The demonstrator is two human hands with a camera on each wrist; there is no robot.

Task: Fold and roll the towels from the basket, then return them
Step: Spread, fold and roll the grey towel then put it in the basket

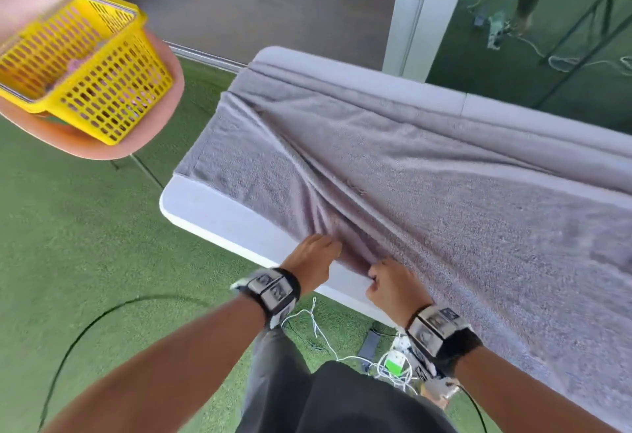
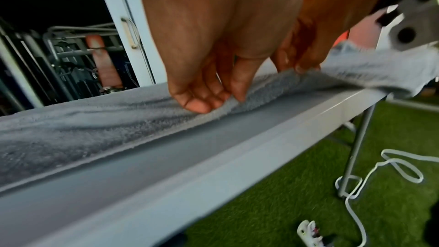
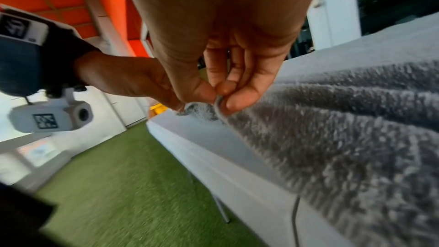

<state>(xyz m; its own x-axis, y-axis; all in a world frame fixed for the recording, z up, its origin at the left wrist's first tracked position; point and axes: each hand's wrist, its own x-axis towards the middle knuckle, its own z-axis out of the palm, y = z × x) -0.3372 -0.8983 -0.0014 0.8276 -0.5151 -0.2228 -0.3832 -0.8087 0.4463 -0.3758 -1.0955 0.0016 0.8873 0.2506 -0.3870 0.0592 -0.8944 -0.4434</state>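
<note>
The right hand pinches the near hem of the grey towel; the left hand, just beside it, has its grip pressed on the same bunched edge. The towel lies spread and creased across the table, no fold or roll made yet. The yellow basket sits well apart from the table, on a chair.

Left wrist band — a tag reads "40" — nothing else legible.

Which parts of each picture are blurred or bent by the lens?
Head view: the yellow basket and table edges are bent toward the corners; the towel is soft. Left wrist view: the left hand is fairly sharp, the foreground smeared. Right wrist view: the right hand is clearer than the streaked turf.
</note>
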